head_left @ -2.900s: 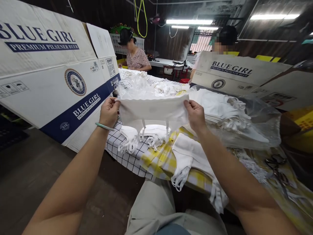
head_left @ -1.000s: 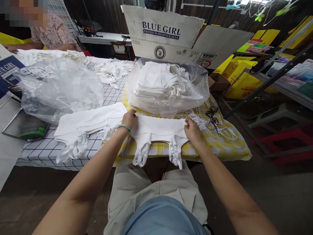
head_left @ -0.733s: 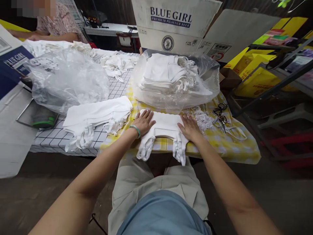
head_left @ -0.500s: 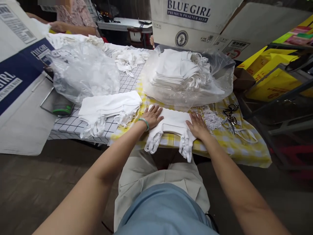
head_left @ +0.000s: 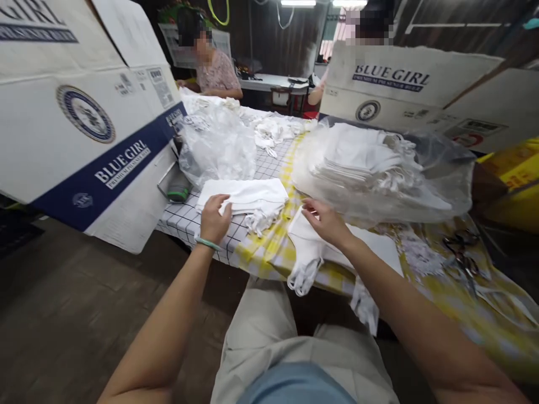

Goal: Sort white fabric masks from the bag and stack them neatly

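My left hand (head_left: 214, 217) is closed on the near left corner of a small pile of white strapped garments (head_left: 252, 197) on the checked cloth. My right hand (head_left: 325, 223) rests over a folded white garment (head_left: 306, 249) on the yellow cloth. Its fingers are curled in a pinch at the garment's upper left corner. The garment's elastic straps (head_left: 300, 276) hang over the table's front edge. A green bangle sits on my left wrist.
A clear bag of stacked white garments (head_left: 370, 163) lies behind my right hand, and a crumpled plastic bag (head_left: 219, 147) behind the left. Blue Girl cartons (head_left: 84, 123) (head_left: 391, 84) flank the table. Scissors (head_left: 460, 255) lie far right. A person (head_left: 215, 70) sits opposite, and another person (head_left: 365, 25) shows behind the right-hand carton.
Both hands lay flat on the garment before me. Now my left hand has reached left to the other pile and gripped it. My right hand has curled at the garment's corner. My head turned left.
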`<state>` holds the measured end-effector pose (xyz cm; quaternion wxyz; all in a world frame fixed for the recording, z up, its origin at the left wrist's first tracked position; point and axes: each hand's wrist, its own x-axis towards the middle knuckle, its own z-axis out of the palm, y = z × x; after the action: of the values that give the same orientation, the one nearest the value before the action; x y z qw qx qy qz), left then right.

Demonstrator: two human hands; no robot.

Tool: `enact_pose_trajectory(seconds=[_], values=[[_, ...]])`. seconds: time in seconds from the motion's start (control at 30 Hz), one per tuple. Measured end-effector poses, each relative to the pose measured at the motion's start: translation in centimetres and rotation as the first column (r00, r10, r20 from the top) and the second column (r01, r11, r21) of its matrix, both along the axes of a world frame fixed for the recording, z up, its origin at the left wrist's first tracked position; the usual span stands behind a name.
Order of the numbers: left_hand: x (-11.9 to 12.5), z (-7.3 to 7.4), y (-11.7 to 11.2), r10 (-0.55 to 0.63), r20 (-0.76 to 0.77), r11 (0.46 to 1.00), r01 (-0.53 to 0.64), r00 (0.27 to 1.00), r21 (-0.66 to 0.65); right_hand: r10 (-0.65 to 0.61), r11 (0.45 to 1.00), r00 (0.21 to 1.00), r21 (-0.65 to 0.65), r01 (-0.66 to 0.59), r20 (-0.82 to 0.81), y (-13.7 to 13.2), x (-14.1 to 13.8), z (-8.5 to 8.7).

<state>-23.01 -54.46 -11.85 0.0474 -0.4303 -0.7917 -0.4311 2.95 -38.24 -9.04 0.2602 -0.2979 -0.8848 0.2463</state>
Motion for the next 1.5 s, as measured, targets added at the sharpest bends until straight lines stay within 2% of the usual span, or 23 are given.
enact_pose_trajectory(seconds=[0.07,0.17,0.23,0.33,0.43,0.6,0.7,0.77,0.87,0.97,1.03,1.1,1.2,1.27,1.33,1.4,1.5], values=[[-5.1,0.1,0.5,0.172,0.092,0.981,-0.162,0.981,-0.11,-0.013,0.996,0.998,-0.088,0.019,0.064,1.8,-5.0,-0.2],[-10.8,-0.2,1.6,0.303,0.084,0.911,-0.263,0.949,-0.319,-0.129,0.988,0.972,-0.06,0.143,0.195,5.1,-11.5,-1.4],[-12.9,-0.5,2.5,0.319,0.025,0.875,-0.284,0.947,-0.393,-0.199,0.978,0.953,-0.02,0.209,0.23,7.0,-14.5,-2.5],[-14.5,-1.2,3.9,0.314,0.006,0.856,-0.281,0.949,-0.433,-0.254,0.964,0.925,0.004,0.264,0.284,8.8,-17.0,-4.0],[-15.1,-2.0,4.8,0.305,-0.021,0.859,-0.284,0.952,-0.425,-0.274,0.961,0.903,0.055,0.272,0.332,9.3,-17.4,-4.8],[-14.9,-2.8,5.3,0.272,-0.167,0.914,-0.309,0.948,-0.264,-0.24,0.962,0.935,0.191,0.193,0.261,8.9,-17.2,-5.0],[-14.9,-2.5,5.3,0.3,-0.117,0.931,-0.317,0.947,-0.181,-0.211,0.972,0.957,0.149,0.183,0.2,9.1,-17.3,-5.3],[-15.0,-2.4,5.3,0.322,-0.02,0.931,-0.32,0.947,-0.175,-0.195,0.98,0.967,0.069,0.185,0.164,9.4,-17.4,-5.5],[-15.5,-2.2,5.3,0.321,0.242,0.945,-0.29,0.916,-0.154,-0.153,0.988,0.974,-0.006,0.156,0.168,9.8,-17.4,-5.5],[-15.6,-1.6,5.5,0.263,0.543,0.954,-0.3,0.798,-0.021,-0.15,0.988,0.969,-0.007,0.155,0.195,9.9,-17.4,-5.0],[-15.6,-1.1,5.7,0.235,0.662,0.948,-0.317,0.712,0.004,-0.174,0.983,0.965,-0.016,0.18,0.195,9.9,-17.4,-4.7],[-15.5,-0.4,5.8,0.28,0.642,0.951,-0.299,0.714,-0.082,-0.176,0.982,0.963,-0.033,0.187,0.204,9.9,-17.5,-4.5],[-15.6,0.2,5.9,0.356,0.422,0.927,-0.257,0.834,-0.275,-0.15,0.983,0.953,-0.061,0.172,0.265,9.9,-17.8,-4.3],[-15.5,0.3,5.9,0.343,0.332,0.921,-0.244,0.879,-0.305,-0.16,0.98,0.953,-0.07,0.184,0.256,9.6,-17.8,-3.9],[-15.1,0.6,5.5,0.301,0.355,0.946,-0.23,0.885,-0.227,-0.187,0.976,0.971,-0.081,0.201,0.148,9.1,-17.5,-3.3],[-14.4,1.1,4.7,0.209,0.454,0.977,-0.201,0.866,-0.067,-0.19,0.975,0.981,-0.126,0.185,-0.035,8.3,-16.8,-2.5],[-12.9,2.8,2.8,-0.018,0.619,0.97,-0.136,0.785,0.2,-0.122,0.969,0.944,-0.242,0.047,-0.306,6.8,-15.3,-0.8]])
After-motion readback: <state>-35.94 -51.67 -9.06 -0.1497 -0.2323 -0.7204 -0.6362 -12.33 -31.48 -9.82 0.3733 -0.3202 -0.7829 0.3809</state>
